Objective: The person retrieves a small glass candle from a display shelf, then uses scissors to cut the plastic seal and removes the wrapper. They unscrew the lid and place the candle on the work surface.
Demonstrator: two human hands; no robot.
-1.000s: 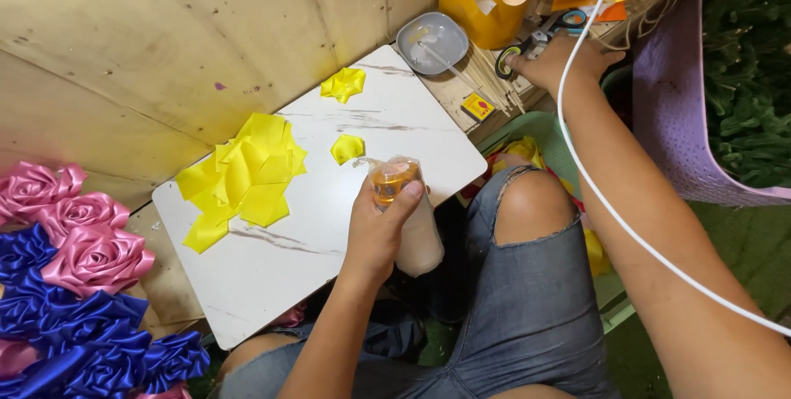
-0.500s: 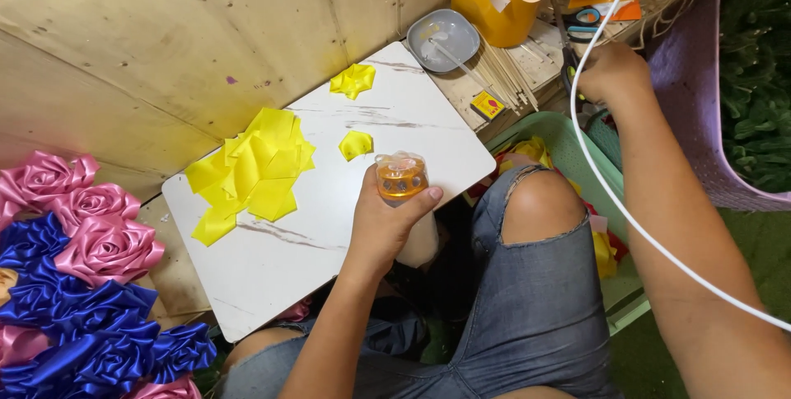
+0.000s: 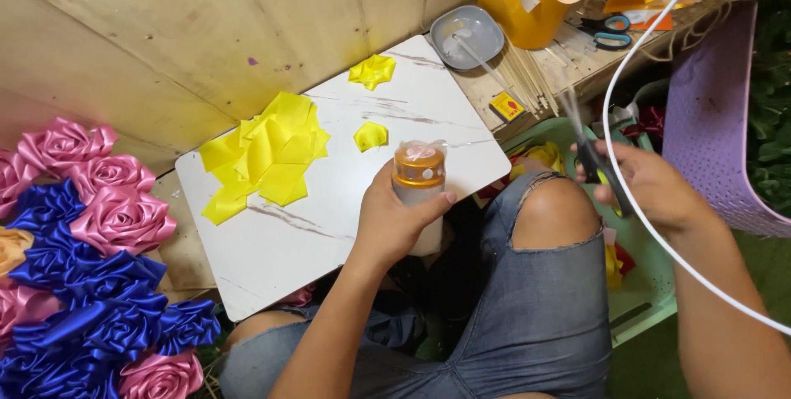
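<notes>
White board [image 3: 346, 226] lay across my lap, carrying a pile of folded yellow ribbon petals [image 3: 264, 156] and two smaller yellow pieces [image 3: 371, 135]. Pink and blue ribbon roses [image 3: 91, 267] sat left; a grey dish [image 3: 468, 35] and scissors [image 3: 606, 30] lay beyond. My left hand [image 3: 394, 222] was clenched around an orange-capped bottle [image 3: 418, 180], upright, long axis vertical, cap up, over the board's near edge. My right hand [image 3: 651, 189] gripped a dark, blurred tool [image 3: 595, 160], kind undetermined; a white cord [image 3: 634, 209] crossed it.

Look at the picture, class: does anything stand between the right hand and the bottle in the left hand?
Nothing solid blocks it. The left hand grips the orange-capped bottle; the right hand, holding a dark tool, is off to the side, with only the raised knee lower between them.
</notes>
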